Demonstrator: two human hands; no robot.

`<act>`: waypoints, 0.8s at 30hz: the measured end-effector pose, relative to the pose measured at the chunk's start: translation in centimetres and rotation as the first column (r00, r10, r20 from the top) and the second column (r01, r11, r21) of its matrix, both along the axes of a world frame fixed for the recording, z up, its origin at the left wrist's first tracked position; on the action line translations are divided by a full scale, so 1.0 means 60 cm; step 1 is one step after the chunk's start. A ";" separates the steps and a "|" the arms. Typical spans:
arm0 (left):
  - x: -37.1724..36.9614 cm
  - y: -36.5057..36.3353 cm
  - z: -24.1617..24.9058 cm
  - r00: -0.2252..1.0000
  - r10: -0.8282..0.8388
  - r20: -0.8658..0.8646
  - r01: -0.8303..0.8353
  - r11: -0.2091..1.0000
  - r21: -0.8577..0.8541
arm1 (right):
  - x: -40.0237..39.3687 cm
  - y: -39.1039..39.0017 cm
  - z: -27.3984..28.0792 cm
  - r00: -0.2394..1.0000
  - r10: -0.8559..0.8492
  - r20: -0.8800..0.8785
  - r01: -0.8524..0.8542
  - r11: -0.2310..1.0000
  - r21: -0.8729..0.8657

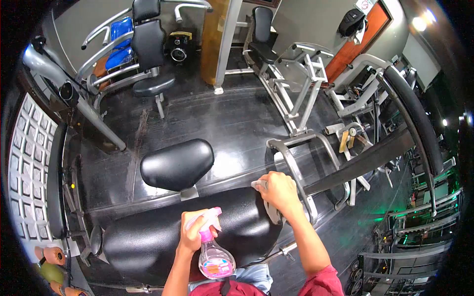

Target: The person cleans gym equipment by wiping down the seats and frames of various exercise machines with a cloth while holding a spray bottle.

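My left hand is wrapped round the neck of a clear spray bottle with a pink and white trigger head and a pink label. The bottle is upright in front of my body, over the near side of a long black padded bench. At the bench's far right end, my right hand is closed on a bunched pale cloth, mostly hidden in the fingers. That hand is by the pad's edge, beside a silver metal frame.
Beyond the bench is a smaller black pad. A seated machine, a blue chair and a speaker stand at the back left. More gym machines fill the right. A black padded bar rises at right.
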State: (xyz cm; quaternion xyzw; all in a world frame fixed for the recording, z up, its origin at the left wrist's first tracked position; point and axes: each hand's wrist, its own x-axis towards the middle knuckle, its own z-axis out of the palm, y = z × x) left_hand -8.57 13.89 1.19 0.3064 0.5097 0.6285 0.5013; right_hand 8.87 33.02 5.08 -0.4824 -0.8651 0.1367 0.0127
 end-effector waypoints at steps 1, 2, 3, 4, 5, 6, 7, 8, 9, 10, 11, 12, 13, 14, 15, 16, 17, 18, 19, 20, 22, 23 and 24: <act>-0.001 0.000 -0.001 1.000 0.001 -0.001 -0.001 1.000 0.000 | -0.007 -0.001 -0.009 1.000 0.027 0.015 -0.028 0.998 0.052; -0.002 0.000 -0.004 1.000 -0.008 -0.010 0.008 1.000 0.008 | -0.022 -0.007 -0.021 0.998 0.052 0.032 -0.055 0.993 0.101; -0.003 0.000 -0.007 1.000 -0.017 -0.021 0.017 1.000 0.016 | -0.041 -0.016 -0.041 0.997 0.073 0.030 -0.077 0.975 0.207; -0.003 -0.001 -0.009 1.000 -0.019 -0.024 0.019 1.000 0.014 | -0.066 -0.033 -0.033 0.995 0.081 0.056 -0.090 0.976 0.198; -0.004 -0.001 -0.011 1.000 -0.023 -0.021 0.024 1.000 0.019 | -0.088 -0.055 -0.026 0.993 0.105 0.046 -0.110 0.983 0.147; -0.006 0.000 -0.011 0.999 -0.027 -0.019 0.027 0.999 0.027 | -0.103 -0.075 -0.018 0.991 0.128 0.034 -0.131 0.986 0.099; -0.006 0.000 -0.009 0.999 -0.028 -0.023 0.028 0.999 0.030 | -0.106 -0.093 -0.010 0.977 0.215 -0.018 -0.213 0.974 0.079; -0.004 0.001 -0.008 1.000 -0.020 -0.014 0.020 0.999 0.026 | -0.103 -0.109 -0.004 0.951 0.300 -0.069 -0.296 0.953 0.064; -0.003 0.001 -0.007 1.000 -0.011 -0.004 0.011 1.000 0.022 | -0.094 -0.121 0.001 0.943 0.311 -0.120 -0.305 0.950 0.067; -0.004 0.001 -0.007 1.000 -0.011 -0.004 0.011 1.000 0.024 | -0.084 -0.119 0.008 0.943 0.311 -0.119 -0.304 0.950 0.069; -0.006 0.001 -0.007 1.000 -0.023 -0.003 0.023 0.999 0.030 | -0.066 -0.114 0.016 0.961 0.251 -0.116 -0.252 0.968 0.010; -0.006 0.001 -0.008 0.999 -0.036 0.000 0.036 0.999 0.037 | -0.048 -0.109 0.025 0.976 0.191 -0.107 -0.196 0.979 -0.048; -0.007 0.002 -0.008 0.999 -0.038 0.005 0.038 0.998 0.041 | -0.036 -0.096 0.040 0.996 0.080 -0.039 -0.083 0.992 -0.100; -0.009 0.001 -0.009 0.998 -0.053 0.025 0.051 0.997 0.060 | -0.017 -0.081 0.033 0.998 0.005 -0.065 -0.008 0.999 -0.043; -0.009 0.000 -0.009 0.997 -0.066 0.044 0.063 0.995 0.080 | 0.001 -0.062 0.032 0.999 -0.027 -0.037 0.026 1.000 -0.012; -0.009 0.001 -0.010 0.997 -0.068 0.046 0.064 0.995 0.083 | 0.010 -0.049 0.030 0.998 -0.060 -0.012 0.060 0.998 0.020; -0.010 0.001 -0.011 0.996 -0.067 0.052 0.063 0.994 0.089 | 0.008 -0.045 0.024 0.998 -0.060 -0.011 0.061 0.998 0.023; -0.010 0.002 -0.013 0.996 -0.067 0.058 0.061 0.994 0.094 | 0.003 -0.043 0.018 0.998 -0.070 -0.004 0.070 0.996 0.060; -0.010 0.002 -0.014 0.996 -0.068 0.057 0.063 0.993 0.095 | -0.003 -0.045 0.011 0.997 -0.081 0.002 0.080 0.992 0.097; -0.010 0.002 -0.014 0.996 -0.063 0.062 0.057 0.994 0.093 | -0.016 -0.055 0.000 0.999 -0.050 -0.017 0.052 0.986 0.158; -0.008 0.002 -0.015 0.996 -0.067 0.067 0.061 0.994 0.087 | -0.052 -0.084 -0.009 1.000 0.018 0.021 -0.020 0.993 0.119; -0.008 0.002 -0.015 0.995 -0.059 0.075 0.053 0.996 0.075 | -0.066 -0.103 -0.009 0.995 0.093 -0.037 -0.088 0.989 0.116; -0.009 0.003 -0.013 0.995 -0.049 0.082 0.044 0.997 0.064 | -0.075 -0.124 -0.008 0.981 0.169 -0.096 -0.158 0.980 0.119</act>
